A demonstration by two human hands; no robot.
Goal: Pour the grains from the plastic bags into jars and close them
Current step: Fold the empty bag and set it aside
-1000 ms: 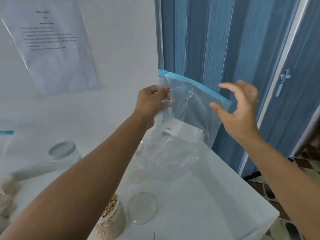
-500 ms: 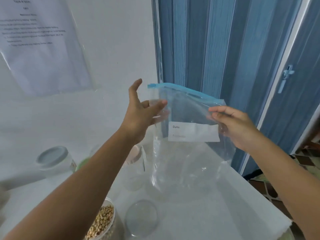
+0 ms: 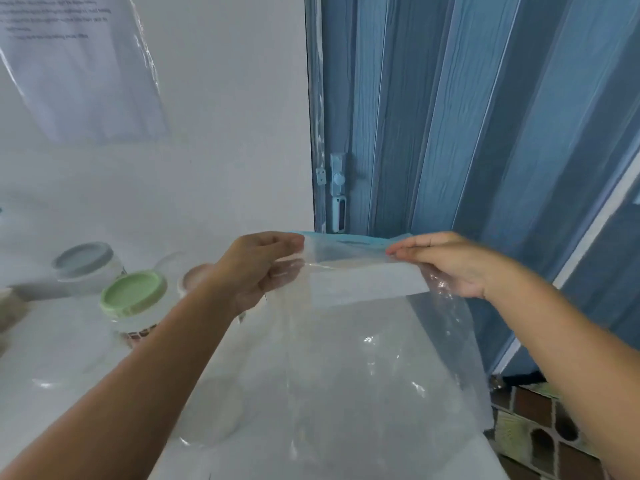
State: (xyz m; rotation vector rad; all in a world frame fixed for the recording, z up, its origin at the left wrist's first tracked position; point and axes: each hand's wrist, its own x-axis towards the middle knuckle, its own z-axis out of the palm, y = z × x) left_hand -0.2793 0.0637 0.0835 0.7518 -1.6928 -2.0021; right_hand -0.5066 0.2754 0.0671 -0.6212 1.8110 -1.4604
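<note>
bag (image 3: 363,358), clear and seemingly empty, hangs at centre over the table (image 3: 207,459); left hand (image 3: 263,268) and right hand (image 3: 446,263) pinch its blue zip corners; likely light, limp, slippery; jars (image 3: 133,299) at 9 o'clock.

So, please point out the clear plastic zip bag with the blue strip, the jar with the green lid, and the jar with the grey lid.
Clear plastic zip bag (image 3: 346,358): head view, its transparent body.
Green-lidded jar (image 3: 133,293): head view, lid top.
Grey-lidded jar (image 3: 82,259): head view, lid top.

Left hand (image 3: 258,268) and right hand (image 3: 450,263) pinch the seemingly empty plastic bag's (image 3: 346,358) blue top; jars behind.
</note>
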